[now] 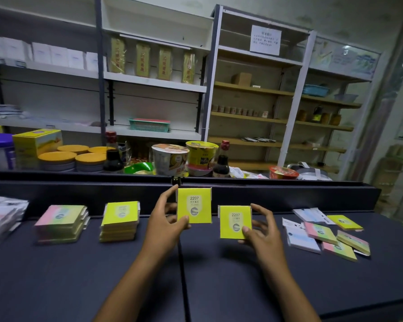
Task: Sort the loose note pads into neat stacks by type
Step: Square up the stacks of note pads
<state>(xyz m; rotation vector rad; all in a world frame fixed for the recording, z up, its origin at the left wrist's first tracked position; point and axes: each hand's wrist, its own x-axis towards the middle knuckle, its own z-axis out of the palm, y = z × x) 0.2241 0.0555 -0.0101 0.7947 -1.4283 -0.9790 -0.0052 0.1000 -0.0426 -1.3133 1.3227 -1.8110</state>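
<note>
Only the head view here, so one angle to go on. Each hand has a yellow pad pinched upright, label facing the camera, both held up off the dark table (84,270). The left hand (166,219) has thumb on the front and fingers behind its yellow pad (194,205), raised a bit higher, up against the back ledge. The right hand (257,228) grips the second yellow pad (236,221) the same way, lower and just beside the first. Both read 2207, so my guess is they're being held face-up like that to check they match before they get stacked.

Off to the left sits the yellow stack (119,220), squared up pretty tidy, and further left the pink-green stack (62,223), also neat. Seems likely both pads in hand belong on the yellow one.

On the right is the loose pile (323,233), still a jumble: white-blue pads, pink-green ones, and at least one more yellow, lying at odd angles and overlapping. So plenty left to sort, and no stack for the white-blue type that I can see yet.
</note>
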